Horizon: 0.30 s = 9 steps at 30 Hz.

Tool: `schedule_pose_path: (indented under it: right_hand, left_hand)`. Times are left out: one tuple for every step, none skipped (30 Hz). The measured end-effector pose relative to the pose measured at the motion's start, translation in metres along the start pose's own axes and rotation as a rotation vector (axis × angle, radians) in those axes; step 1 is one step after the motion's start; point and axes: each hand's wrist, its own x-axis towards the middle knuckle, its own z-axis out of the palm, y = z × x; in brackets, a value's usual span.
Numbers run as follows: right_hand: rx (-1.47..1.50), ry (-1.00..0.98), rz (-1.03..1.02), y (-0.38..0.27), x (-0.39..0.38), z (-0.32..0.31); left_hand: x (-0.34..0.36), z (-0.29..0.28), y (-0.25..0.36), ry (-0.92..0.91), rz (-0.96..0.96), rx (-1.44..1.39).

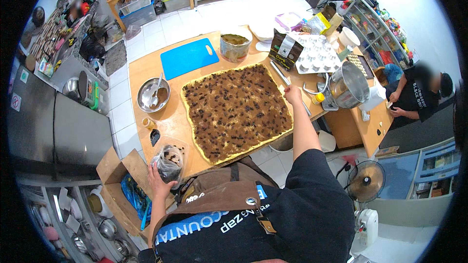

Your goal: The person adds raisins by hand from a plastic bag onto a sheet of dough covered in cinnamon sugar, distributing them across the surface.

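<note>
A flat sheet of yellow dough [239, 112] covers the middle of the table, spread with brown filling and dark bits like raisins or chocolate. At its right edge, my right hand [293, 95] is closed over a long silver bar [279, 74]; whether the fingers grip the bar or something small is unclear. My left hand [162, 183] grips a clear plastic bag [168, 164] of dark pieces, which sits in a clear tub [181, 147] at the near left corner. Beyond it are a small jar [148, 123] and a steel bowl [144, 98] with a spoon and brown powder.
A blue cutting board [189, 58] and a round tub [235, 45] stand behind the dough. On the right are a dark pouch [285, 50], a white egg tray [318, 54] and a mixer bowl [348, 85]. Another person [419, 95] works at the right. An open cardboard box [114, 171] stands lower left.
</note>
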Motion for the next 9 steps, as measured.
schedule_pose_path:
  right_hand:
    - [0.008,-0.010,-0.012,-0.010,0.005,0.000]
    - [0.043,-0.059,0.040,-0.019,0.009,-0.001]
    - [0.071,-0.099,0.099,-0.019,0.015,-0.002]
    - [0.091,-0.104,0.102,-0.020,0.021,-0.003]
    - [0.092,-0.105,0.098,-0.021,0.028,-0.003]
    - [0.078,-0.085,0.030,-0.025,0.035,-0.001]
    - [0.066,-0.064,-0.038,-0.027,0.040,0.001]
    - [0.017,-0.070,-0.044,-0.029,0.044,0.002]
    - [0.048,-0.065,-0.029,-0.029,0.049,0.006]
  left_hand:
    - [-0.002,-0.002,0.000,0.006,-0.015,0.005]
    - [-0.004,-0.004,0.001,-0.004,-0.044,0.005]
    - [-0.003,-0.004,0.002,-0.018,-0.061,-0.001]
    - [-0.003,-0.004,0.003,-0.015,-0.064,-0.002]
    - [-0.002,-0.003,0.003,-0.016,-0.053,-0.011]
    - [-0.002,-0.002,0.002,-0.016,-0.047,-0.019]
    - [-0.002,-0.002,0.002,-0.013,-0.055,-0.017]
    - [-0.002,-0.002,0.001,-0.018,-0.057,-0.012]
    - [-0.001,-0.001,0.002,-0.024,-0.057,-0.009]
